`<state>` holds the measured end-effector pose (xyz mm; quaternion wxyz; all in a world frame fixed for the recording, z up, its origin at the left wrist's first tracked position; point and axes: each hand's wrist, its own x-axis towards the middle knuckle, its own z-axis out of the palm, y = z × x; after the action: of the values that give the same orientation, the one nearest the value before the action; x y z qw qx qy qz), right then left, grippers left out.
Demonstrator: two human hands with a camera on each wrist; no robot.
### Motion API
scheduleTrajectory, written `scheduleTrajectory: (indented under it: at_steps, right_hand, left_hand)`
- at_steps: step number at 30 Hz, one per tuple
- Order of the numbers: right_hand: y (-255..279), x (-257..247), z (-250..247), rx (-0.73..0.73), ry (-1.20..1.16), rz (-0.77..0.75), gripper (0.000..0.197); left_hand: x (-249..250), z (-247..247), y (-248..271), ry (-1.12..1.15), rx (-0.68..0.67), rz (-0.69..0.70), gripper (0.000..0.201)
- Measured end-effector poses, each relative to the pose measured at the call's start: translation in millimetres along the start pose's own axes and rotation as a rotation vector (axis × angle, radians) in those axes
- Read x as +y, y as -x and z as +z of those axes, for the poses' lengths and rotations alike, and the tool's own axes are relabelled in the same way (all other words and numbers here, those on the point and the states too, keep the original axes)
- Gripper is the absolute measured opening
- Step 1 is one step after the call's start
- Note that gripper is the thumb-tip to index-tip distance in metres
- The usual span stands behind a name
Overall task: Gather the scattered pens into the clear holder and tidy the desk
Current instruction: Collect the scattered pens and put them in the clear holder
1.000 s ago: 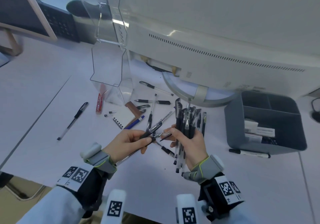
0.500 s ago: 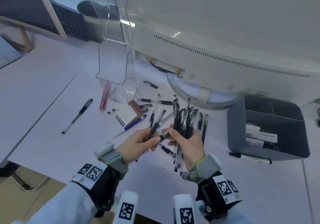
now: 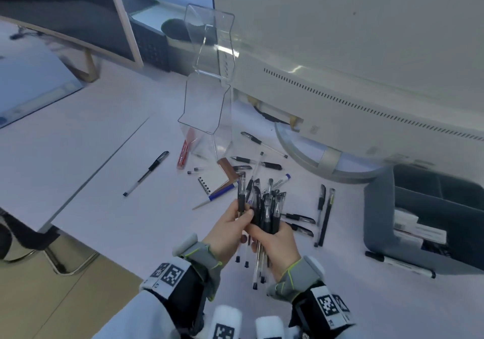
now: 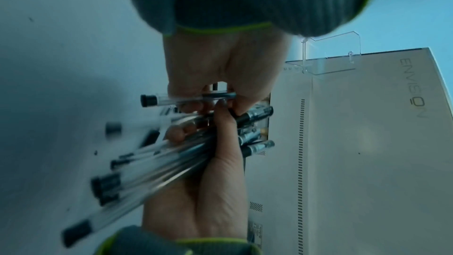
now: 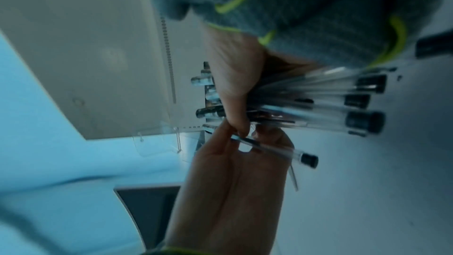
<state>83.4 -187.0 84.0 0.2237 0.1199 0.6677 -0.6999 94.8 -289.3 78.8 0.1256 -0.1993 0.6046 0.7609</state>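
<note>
right hand [image 3: 275, 244]: grip clamped on pen bundle [image 3: 264, 207], upright for one drop | left hand [image 3: 227, 231]: pinches single pen [image 4: 186, 99], probably adding it | clear holder [image 3: 207, 98]: behind, well apart | loose pens [image 3: 146, 173]: on table [image 3: 110, 155]

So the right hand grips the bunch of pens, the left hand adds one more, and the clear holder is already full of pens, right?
Not quite: in the head view the clear holder has no pens in it. The rest holds: the right hand grips the bunch of pens and the left hand adds one more.
</note>
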Motion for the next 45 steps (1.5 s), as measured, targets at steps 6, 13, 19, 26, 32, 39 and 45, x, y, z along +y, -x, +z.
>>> scheduleTrajectory:
  at_steps: [6,13,19,26,32,39,45]
  right_hand:
    - [-14.8,3.4,-2.4,0.026,-0.025,0.127,0.010]
    - [-22.0,10.1,7.1,0.058,0.038,0.005,0.022]
    - [-22.9,-10.7,-16.6,0.087,-0.035,-0.064,0.015]
    - [-18.9,-2.4,-16.4,0.019,-0.007,-0.030,0.009]
    - [0.8,-1.5,-4.9,0.009,0.125,-0.153,0.010]
    - [-27.7,-51.0,-4.9,0.071,0.166,-0.405,0.022]
    - [-72.0,-48.1,-3.2,0.277,0.201,-0.403,0.023]
  left_hand:
    - [-0.3,3.6,0.0,0.072,0.055,-0.028,0.030]
    - [15.0,-0.3,-3.6,-0.242,0.133,0.023,0.025]
    - [-6.8,-92.8,-27.1,-1.235,0.699,-0.052,0.046]
    - [-14.8,-111.6,-23.8,-1.048,0.381,-0.124,0.013]
    - [26.1,-66.8,13.7,-0.339,0.038,0.294,0.012]
    - [79.1,-7.4,-15.0,-0.647,-0.068,0.456,0.027]
    - [86.4,26.7,-51.2,-0.740,-0.014,0.331,0.043]
